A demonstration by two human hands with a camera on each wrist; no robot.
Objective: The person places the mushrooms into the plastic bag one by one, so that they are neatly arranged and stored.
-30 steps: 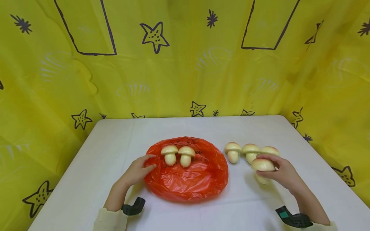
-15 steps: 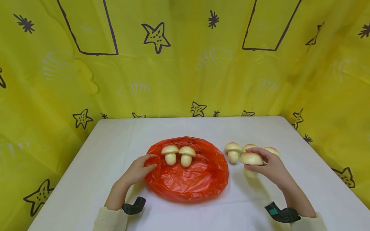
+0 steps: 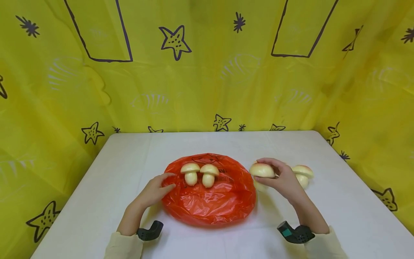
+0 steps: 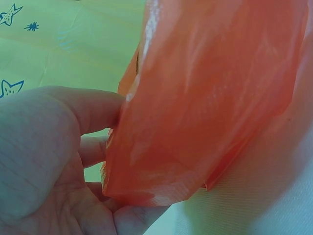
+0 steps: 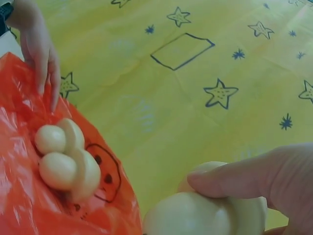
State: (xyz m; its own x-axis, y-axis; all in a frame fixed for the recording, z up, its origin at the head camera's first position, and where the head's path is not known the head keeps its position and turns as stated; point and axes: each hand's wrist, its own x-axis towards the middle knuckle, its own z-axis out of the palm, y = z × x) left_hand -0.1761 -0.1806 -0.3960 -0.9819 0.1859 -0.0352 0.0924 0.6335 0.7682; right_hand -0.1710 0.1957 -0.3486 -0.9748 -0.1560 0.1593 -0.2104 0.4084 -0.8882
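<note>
My right hand (image 3: 283,180) grips a cream toy mushroom (image 3: 262,170) by its cap, just right of the bag's rim. In the right wrist view, the thumb (image 5: 234,178) presses on that mushroom. A red plastic bag (image 3: 210,210) lies spread with a raised rim in the middle of the table. Two more toy mushrooms, a left one (image 3: 190,173) and a right one (image 3: 208,175), lie side by side in it. My left hand (image 3: 156,189) holds the bag's left rim, its fingers around the film (image 4: 161,147) in the left wrist view.
Another toy mushroom (image 3: 302,175) lies on the white table (image 3: 242,241) right of my right hand. Others behind that hand are mostly hidden. A yellow curtain (image 3: 200,90) with drawn starfish hangs behind the table and at both sides.
My right hand has carried the toy mushroom leftward from the right-hand group to the bag's right rim, uncovering the rightmost mushroom. My left hand and the bag look still.
</note>
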